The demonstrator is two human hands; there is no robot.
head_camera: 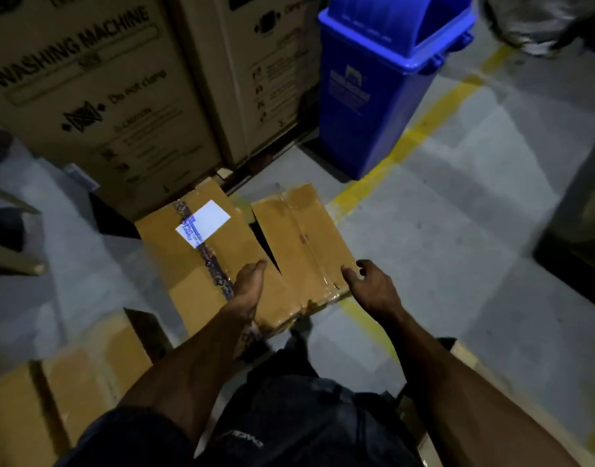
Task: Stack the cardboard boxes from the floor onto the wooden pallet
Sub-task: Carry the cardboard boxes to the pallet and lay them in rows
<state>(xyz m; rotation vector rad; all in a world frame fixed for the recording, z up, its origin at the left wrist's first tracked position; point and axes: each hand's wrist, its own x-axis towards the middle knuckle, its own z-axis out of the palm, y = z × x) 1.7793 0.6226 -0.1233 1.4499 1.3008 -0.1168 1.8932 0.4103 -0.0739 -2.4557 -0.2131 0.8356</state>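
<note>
Taped cardboard box (299,251) lies flat, long axis running away; both open hands, left hand (247,281) and right hand (373,284), flank its near end.

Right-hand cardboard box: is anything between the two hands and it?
Nothing visible. The left hand reaches over the gap beside the cardboard box; the right hand hovers open at its right near corner. Neither grips it yet.
</note>
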